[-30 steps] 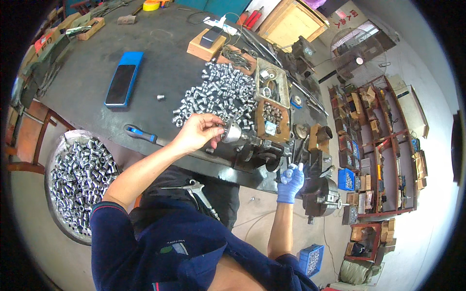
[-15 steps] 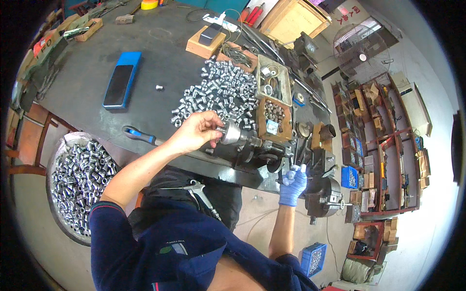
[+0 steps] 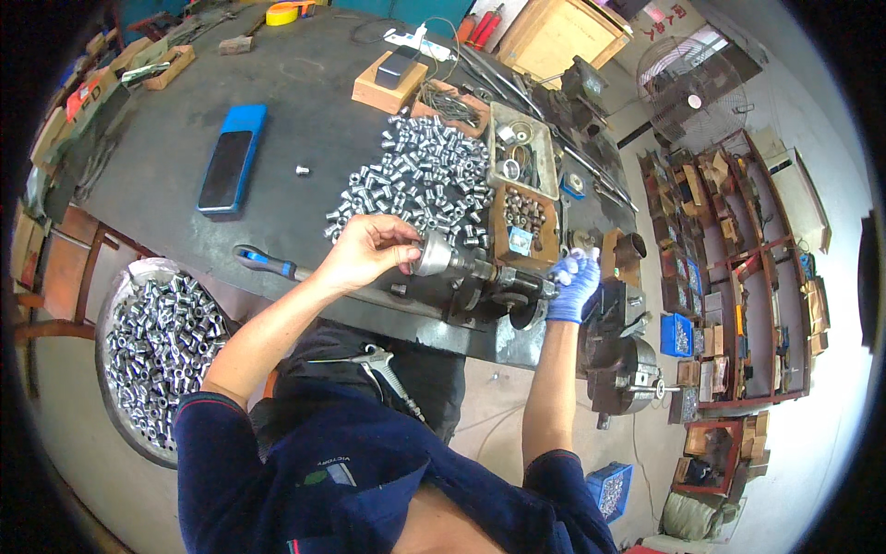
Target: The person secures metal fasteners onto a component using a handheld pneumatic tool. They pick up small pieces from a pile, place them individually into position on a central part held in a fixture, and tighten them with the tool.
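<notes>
My bare left hand (image 3: 371,251) is at the mouth of a round metal chuck (image 3: 434,254), thumb and fingers pinched together. What they pinch is hidden at the chuck's face. Behind the chuck a dark spindle fixture (image 3: 494,288) runs right along the bench's near edge. At its right end is my right hand (image 3: 574,284), in a blue-white glove, fingers curled; I cannot make out what is in them. A large heap of shiny metal fittings (image 3: 420,171) lies just beyond my left hand. One loose fitting (image 3: 303,170) lies apart on the bench.
A perforated round pan (image 3: 166,365) of fittings stands lower left. On the bench are a blue-cased phone (image 3: 231,162), a blue-black handled tool (image 3: 266,260), a wooden box of parts (image 3: 523,222) and a vise (image 3: 623,369). An air gun (image 3: 392,380) lies by my lap.
My right hand has moved up and away from me, from beside the vise to the end of the spindle fixture. My left hand stays at the chuck, nearly unmoved.
</notes>
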A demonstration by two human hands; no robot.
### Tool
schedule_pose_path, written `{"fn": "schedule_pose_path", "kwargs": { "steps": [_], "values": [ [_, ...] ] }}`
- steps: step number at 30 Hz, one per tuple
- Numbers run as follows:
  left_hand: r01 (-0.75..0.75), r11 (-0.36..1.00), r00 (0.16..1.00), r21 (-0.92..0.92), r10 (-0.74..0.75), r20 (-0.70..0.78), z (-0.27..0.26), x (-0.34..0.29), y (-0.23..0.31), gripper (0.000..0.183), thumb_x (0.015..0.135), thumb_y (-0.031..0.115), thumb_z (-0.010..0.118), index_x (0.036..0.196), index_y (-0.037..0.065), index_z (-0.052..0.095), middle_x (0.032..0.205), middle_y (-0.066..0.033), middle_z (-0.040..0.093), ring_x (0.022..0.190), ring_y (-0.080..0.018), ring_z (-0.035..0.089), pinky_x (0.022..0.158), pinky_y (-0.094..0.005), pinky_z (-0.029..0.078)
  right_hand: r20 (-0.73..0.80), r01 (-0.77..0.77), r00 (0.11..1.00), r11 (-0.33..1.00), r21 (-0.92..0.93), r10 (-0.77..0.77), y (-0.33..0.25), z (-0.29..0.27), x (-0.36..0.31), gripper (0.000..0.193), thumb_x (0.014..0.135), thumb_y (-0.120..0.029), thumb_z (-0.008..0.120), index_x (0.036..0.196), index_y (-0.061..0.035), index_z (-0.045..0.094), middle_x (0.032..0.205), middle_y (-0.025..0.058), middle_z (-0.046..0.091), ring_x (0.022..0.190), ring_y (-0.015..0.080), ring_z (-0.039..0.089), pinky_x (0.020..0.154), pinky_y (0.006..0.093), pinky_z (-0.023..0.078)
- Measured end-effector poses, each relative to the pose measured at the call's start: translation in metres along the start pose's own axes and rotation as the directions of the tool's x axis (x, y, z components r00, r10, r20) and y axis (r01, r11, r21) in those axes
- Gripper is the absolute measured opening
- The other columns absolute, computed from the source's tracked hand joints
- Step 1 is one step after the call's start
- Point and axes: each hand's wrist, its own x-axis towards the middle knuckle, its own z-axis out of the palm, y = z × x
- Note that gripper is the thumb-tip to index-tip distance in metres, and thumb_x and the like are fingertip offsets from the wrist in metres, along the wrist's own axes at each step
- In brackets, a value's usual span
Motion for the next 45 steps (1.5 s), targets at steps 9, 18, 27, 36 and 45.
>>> {"fn": "schedule_pose_path", "kwargs": {
  "steps": [9,18,27,36,45],
  "values": [
    [-0.012,1.0,1.0,0.002,0.012,0.003,-0.004,-0.002,0.002,0.019,0.077,-0.004,0.062,0.095,-0.007,0.059,0.078,-0.0086,0.062,0.068,-0.0121,0.06,0.063,-0.0241,0.05,-0.387,0.105,0.858,0.855,-0.509,-0.337,0.055,-0.024,-0.057,0.019,0.085,-0.025,0.054,0.09,-0.0065,0.056,0.073,0.002,0.059,0.057,0.012,0.055,0.052,0.0241,0.044],
    [0.093,0.996,0.993,0.005,-0.092,-0.077,0.001,-0.008,0.002,0.015,0.078,-0.002,0.062,0.092,-0.007,0.058,0.078,-0.0091,0.062,0.062,-0.0116,0.059,0.057,-0.0242,0.049,-0.5,0.023,0.837,0.928,-0.372,-0.221,0.053,-0.005,-0.081,0.017,0.082,-0.027,0.06,0.079,-0.0102,0.059,0.059,-0.0006,0.056,0.042,0.0069,0.046,0.031,0.0196,0.032],
    [0.114,0.973,0.993,0.2,-0.106,-0.049,0.003,-0.001,0.007,0.028,0.087,0.022,0.057,0.078,-0.004,0.057,0.061,-0.0045,0.055,0.053,-0.0092,0.053,0.048,-0.0233,0.046,-0.286,0.042,0.928,0.831,-0.555,-0.238,0.017,0.017,0.004,0.022,0.087,-0.026,0.055,0.074,-0.008,0.055,0.053,-0.0005,0.052,0.039,0.0075,0.045,0.029,0.0215,0.031],
    [0.092,0.996,0.993,-0.011,-0.093,-0.073,0.004,-0.004,0.004,0.021,0.088,0.017,0.054,0.086,-0.004,0.057,0.065,-0.0059,0.057,0.055,-0.0114,0.055,0.049,-0.0237,0.047,-0.012,0.369,0.915,0.851,-0.373,-0.402,0.02,0.06,-0.109,0.028,0.089,-0.029,0.05,0.082,-0.0032,0.055,0.068,0.0051,0.056,0.04,0.0064,0.038,0.032,0.0203,0.032],
    [0.142,0.989,0.983,-0.04,-0.146,-0.108,0.0,-0.004,0.011,0.019,0.085,0.015,0.058,0.089,-0.004,0.057,0.067,-0.0062,0.058,0.054,-0.0116,0.056,0.047,-0.0228,0.046,-0.426,-0.064,0.829,0.694,-0.717,-0.363,0.038,-0.031,-0.034,0.022,0.086,-0.029,0.056,0.072,-0.0118,0.057,0.059,-0.0046,0.05,0.045,0.0036,0.041,0.037,0.0164,0.025]
  ]
}}
